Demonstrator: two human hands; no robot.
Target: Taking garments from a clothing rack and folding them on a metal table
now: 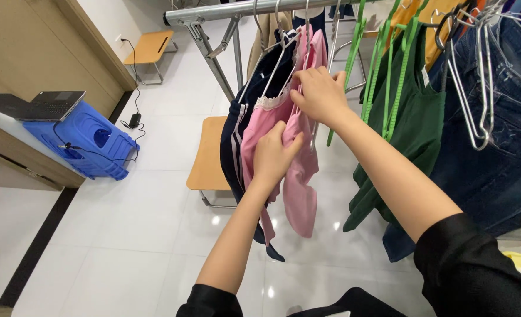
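A pink garment [303,194] with a white lace trim hangs on a metal hanger [270,73] from a silver clothes rail [237,9]. My left hand [274,155] grips the pink fabric at mid-height. My right hand [320,94] pinches the garment's upper edge near its straps, just below the rail. A navy garment with white stripes [232,141] hangs directly behind the pink one on the left.
A green garment on green hangers [416,126] and blue jeans [501,164] hang to the right, with empty wire hangers [478,88]. A wooden bench [207,155] stands under the rail, another [149,47] far back. A blue plastic stool [87,141] and a laptop [43,104] sit at left.
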